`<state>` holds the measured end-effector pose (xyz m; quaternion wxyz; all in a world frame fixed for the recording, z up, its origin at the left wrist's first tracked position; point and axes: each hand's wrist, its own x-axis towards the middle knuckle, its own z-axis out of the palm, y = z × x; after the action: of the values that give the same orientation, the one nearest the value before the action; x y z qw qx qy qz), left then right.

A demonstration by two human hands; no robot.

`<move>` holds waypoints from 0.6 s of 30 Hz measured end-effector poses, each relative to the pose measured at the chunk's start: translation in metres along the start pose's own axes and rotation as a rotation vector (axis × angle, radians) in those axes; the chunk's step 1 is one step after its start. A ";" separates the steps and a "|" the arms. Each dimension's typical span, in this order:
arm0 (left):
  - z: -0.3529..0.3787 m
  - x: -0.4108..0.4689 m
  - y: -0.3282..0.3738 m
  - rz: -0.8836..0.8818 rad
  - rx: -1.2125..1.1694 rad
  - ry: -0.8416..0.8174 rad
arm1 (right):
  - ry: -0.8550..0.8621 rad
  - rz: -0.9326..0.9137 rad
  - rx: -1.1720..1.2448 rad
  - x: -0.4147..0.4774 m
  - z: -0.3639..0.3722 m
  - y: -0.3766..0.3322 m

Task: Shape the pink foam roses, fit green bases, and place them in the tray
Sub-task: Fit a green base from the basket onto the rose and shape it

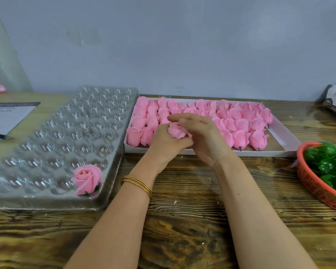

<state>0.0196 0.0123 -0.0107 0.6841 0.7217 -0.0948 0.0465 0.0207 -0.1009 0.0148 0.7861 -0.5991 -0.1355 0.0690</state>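
**Both hands meet on one pink rose**

At the far left, a printed paper sheet (2, 115) lies under a black pen (0, 136). Beside it, a clear plastic dimpled tray (47, 200) holds one finished pink foam rose with a green base (87, 178) in its near right corner.

Over the brown wooden table (182, 220), the left hand (167, 144), gold bangles (138, 183) on its wrist, cups a pink foam rose head (176, 130). The right hand (204, 136) lays fairly straight fingers across the top of that rose head.

Behind them, a shallow white cardboard box (260, 153) is packed with unshaped pink foam roses (239, 121). A red mesh basket (308, 183) of green plastic bases (330, 162) sits at the right edge.
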 end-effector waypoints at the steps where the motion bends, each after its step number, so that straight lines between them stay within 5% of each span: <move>1: 0.000 0.001 0.000 0.028 0.017 0.032 | 0.050 -0.021 0.020 0.000 0.000 -0.001; 7: 0.001 0.003 -0.001 0.081 0.328 0.173 | 0.282 -0.213 -0.203 0.001 0.006 0.002; 18: 0.002 0.001 0.002 0.145 0.394 0.220 | 0.269 -0.309 -0.456 0.001 0.020 0.009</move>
<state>0.0202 0.0098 -0.0087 0.5312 0.8231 -0.0603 0.1915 0.0159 -0.0800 0.0107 0.6434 -0.7362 -0.1316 -0.1636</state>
